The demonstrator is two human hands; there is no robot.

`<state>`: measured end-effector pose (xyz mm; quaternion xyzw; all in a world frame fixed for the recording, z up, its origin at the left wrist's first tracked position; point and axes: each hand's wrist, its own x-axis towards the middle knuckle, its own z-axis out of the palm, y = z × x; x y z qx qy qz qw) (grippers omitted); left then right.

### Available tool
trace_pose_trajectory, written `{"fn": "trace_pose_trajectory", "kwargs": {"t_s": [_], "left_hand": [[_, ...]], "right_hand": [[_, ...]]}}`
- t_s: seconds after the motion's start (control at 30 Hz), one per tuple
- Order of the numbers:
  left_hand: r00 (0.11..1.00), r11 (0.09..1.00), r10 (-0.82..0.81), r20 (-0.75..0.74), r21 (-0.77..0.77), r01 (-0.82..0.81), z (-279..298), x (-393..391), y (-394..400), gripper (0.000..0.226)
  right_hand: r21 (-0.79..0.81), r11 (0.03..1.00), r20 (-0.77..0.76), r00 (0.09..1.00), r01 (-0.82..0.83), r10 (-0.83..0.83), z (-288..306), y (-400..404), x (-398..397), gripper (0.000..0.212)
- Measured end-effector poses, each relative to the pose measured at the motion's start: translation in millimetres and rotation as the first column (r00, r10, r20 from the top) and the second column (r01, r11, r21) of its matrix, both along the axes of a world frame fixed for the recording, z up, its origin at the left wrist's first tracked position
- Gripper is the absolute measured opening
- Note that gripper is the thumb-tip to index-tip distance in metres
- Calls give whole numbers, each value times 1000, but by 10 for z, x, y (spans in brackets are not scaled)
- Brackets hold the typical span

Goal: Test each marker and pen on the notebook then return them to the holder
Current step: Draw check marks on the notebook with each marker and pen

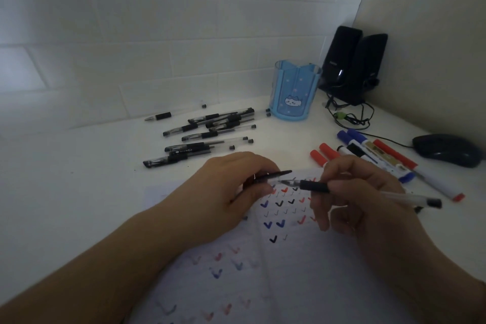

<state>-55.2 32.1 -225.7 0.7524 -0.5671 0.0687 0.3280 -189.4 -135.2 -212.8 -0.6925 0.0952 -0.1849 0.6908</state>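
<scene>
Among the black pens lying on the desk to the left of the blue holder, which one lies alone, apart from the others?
The pen farthest left at the back, near the wall. It touches no other pen, while the rest lie crowded together or overlapping.

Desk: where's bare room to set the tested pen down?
Free: the white desk left of the notebook and in front of the loose pens; also a strip between those pens and the markers, in front of the blue holder. Crowded: right side, with markers, mouse, cables and speakers.
</scene>
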Motion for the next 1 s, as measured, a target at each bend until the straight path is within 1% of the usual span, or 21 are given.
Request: {"fn": "trace_pose_trajectory", "kwargs": {"t_s": [0.1, 0.13, 0.2, 0.23, 0.3, 0.37, 0.47, 0.53, 0.6, 0.67, 0.7, 0.77, 0.83, 0.87, 0.9, 0.93, 1.0], "left_hand": [[999, 998, -46, 7, -34, 46, 14, -11, -5, 20], [998, 997, -69, 9, -47, 69, 20, -23, -6, 19], [995, 993, -96, 3, -68, 96, 26, -48, -10, 19], [995, 992, -99, -4, -79, 98, 26, -55, -10, 19], [995, 990, -93, -21, -104, 91, 23, -55, -12, 20], [996, 989, -88, -29, -123, 84, 29, -52, -11, 23], [994, 986, -100, -34, -135, 95, 54, -57, -17, 23], [994, 985, -101, -48, -145, 93, 61, -67, -13, 22], [994, 985, -94, -53, -153, 85, 54, -69, -18, 22], [994, 984, -77, -71, -168, 64, 37, -79, -41, 22], [994, 983, -77, -73, -172, 64, 28, -90, -51, 22], [995, 990, -82, -53, -120, 75, 16, -120, -62, 29], [1000, 1000, -7, -20, -13, 7, -1, -78, -38, 50], [998, 998, 61, -9, 16, -61, -6, -24, -13, 57], [989, 989, 145, -4, 19, -145, -17, 48, 21, 60], [970, 970, 243, 1, 11, -243, -24, 126, 58, 58], [892, 892, 449, 59, 28, -451, -27, 289, 123, 49]], "right_hand": [[1, 999, -7, 999, -39, 39, -4, 2, 9, 6], [1, 998, -2, 998, -70, 70, -17, -5, 12, 8], [-15, 993, 5, 993, -114, 114, -35, -17, 16, 25], [-27, 993, 8, 993, -115, 116, -42, -19, 21, 30], [-48, 992, 20, 993, -115, 116, -52, -17, 26, 33], [-60, 993, 43, 994, -100, 103, -44, 1, 19, 31], [-68, 995, 64, 995, -76, 80, -17, 28, 4, 16], [-71, 996, 60, 996, -56, 60, -20, 42, 2, 12], [-73, 995, 72, 994, -74, 79, -18, 50, 1, 16], [-82, 991, 80, 991, -101, 108, -11, 57, -1, 26], [-92, 991, 74, 992, -98, 105, -2, 57, -3, 28], [-122, 991, 66, 995, -62, 71, 47, 52, -10, 32], [-117, 993, 125, 991, -28, 43, 118, -12, -43, 39], [-81, 996, 175, 984, -29, 43, 152, -77, -65, 36], [-32, 998, 217, 975, -45, 51, 178, -172, -86, 32], [17, 998, 237, 970, -60, 55, 212, -272, -108, 33], [73, 993, 235, 969, -92, 73, 291, -464, -144, 49]]}}
